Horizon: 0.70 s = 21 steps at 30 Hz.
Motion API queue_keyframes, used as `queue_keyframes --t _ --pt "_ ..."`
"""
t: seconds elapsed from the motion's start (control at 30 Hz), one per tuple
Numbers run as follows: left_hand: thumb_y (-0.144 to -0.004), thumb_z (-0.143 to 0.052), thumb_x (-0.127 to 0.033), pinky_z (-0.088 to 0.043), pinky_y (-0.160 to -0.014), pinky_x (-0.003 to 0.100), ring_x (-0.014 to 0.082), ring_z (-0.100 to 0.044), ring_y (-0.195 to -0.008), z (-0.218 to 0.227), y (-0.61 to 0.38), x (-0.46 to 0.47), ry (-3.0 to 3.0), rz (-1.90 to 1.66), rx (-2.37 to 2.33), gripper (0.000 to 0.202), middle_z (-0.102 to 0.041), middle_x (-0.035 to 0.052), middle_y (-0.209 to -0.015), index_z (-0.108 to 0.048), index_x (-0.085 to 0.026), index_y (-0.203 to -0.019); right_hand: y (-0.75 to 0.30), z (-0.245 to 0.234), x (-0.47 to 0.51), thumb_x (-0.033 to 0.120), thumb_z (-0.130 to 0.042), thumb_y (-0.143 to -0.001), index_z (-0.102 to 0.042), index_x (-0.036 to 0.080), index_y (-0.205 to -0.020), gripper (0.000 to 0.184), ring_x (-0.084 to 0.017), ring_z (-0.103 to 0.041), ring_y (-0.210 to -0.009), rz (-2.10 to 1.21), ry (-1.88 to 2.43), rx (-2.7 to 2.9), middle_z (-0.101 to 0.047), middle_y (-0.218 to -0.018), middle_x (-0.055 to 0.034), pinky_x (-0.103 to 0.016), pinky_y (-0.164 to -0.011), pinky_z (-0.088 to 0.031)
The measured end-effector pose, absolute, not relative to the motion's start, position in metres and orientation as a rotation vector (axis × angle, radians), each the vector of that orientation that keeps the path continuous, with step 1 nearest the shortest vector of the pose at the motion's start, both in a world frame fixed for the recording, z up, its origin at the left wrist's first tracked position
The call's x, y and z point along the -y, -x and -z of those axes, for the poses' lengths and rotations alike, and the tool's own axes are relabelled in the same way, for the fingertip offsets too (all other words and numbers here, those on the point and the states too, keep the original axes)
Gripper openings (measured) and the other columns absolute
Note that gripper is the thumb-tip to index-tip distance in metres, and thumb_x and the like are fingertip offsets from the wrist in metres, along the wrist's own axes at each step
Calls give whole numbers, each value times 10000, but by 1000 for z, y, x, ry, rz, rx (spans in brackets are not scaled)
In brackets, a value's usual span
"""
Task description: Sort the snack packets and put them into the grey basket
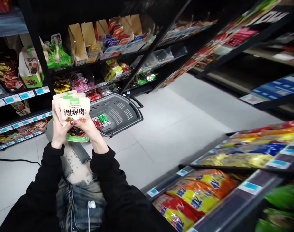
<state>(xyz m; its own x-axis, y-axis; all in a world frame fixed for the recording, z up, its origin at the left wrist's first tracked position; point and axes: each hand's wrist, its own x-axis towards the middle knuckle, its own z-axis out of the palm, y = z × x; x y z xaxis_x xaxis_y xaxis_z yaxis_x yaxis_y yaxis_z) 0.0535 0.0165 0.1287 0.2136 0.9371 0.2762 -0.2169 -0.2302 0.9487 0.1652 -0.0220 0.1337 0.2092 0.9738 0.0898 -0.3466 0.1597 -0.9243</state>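
Note:
Several cream-and-green snack packets with dark Chinese lettering are held upright in a fanned stack before me. My left hand grips their left side, and my right hand grips the right side, with both thumbs pressed on the front packet. Just beyond my right hand, a grey shopping basket rests on the floor with red and green packages inside. On the shelf to the left, a display box holds packets with a similar print.
Black shelves with price tags run along the left and back, filled with bagged snacks and cardboard boxes. At lower right, another shelf carries orange and yellow bags. Pale floor tiles lie between. A black cable crosses the left floor.

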Motion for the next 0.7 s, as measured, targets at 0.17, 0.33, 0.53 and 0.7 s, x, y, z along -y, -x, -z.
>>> queue_keyframes --t 0.17,0.33,0.53,0.7 --pt "-555 -799 -294 -463 -945 352 271 -612 -1084 -144 -67 -2 -976 -1211 -717 735 -676 49 -1113 -516 -249 -1232 -177 -128 21 498 -807 -503 -504 219 -1111 734 -236 -612 -1054 -885 1092 902 -645 -1123 -64 -387 -958 -480" --pt "-552 -752 -242 -478 -942 375 271 -648 -1010 -145 -74 1 -776 -1162 -701 588 -718 49 -1003 -619 -190 -1123 -184 -135 30 395 -840 -485 -495 240 -1152 767 -235 -604 -1064 -903 1159 1051 -640 -1131 -46 -397 -937 -496" --pt "-565 -770 -267 -477 -955 368 273 -644 -1033 -138 -76 -1 -809 -1198 -720 445 -735 54 -939 -684 -168 -990 -182 -142 33 357 -814 -539 -515 212 -1104 656 -225 -626 -1020 -1001 1167 1049 -657 -1101 -58 -400 -910 -513" --pt "-548 -806 -284 -491 -944 371 280 -653 -1014 -142 -75 2 -825 -1237 -732 401 -738 57 -924 -699 -161 -915 -182 -144 31 317 -838 -484 -467 206 -1164 783 -226 -628 -1026 -1079 1109 1000 -654 -1121 -74 -397 -912 -515"
